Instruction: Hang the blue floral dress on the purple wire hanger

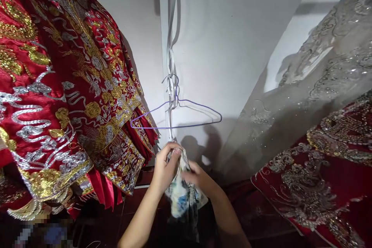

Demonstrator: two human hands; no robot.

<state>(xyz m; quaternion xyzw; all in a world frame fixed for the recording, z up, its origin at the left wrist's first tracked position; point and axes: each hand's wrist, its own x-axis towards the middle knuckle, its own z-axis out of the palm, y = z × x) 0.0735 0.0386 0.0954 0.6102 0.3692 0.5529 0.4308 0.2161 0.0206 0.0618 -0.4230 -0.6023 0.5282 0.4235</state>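
My left hand point(165, 166) and my right hand point(197, 177) are both closed on a bunched patterned cloth point(181, 193), white with blue and dark print, held low in the middle. The left fingers pinch its top edge near a pale cord point(171, 66) that hangs down the white wall. Just above the hands a purple wire hanger point(197, 118) hangs empty from that cord. The right hand grips the cloth from the side, slightly blurred.
A red garment with gold and silver embroidery point(58, 85) hangs at the left. At the right hang a sheer silver beaded fabric point(314, 77) and another red embroidered garment point(328, 178). The white wall corner point(232, 46) lies behind the hanger. The floor below is dark.
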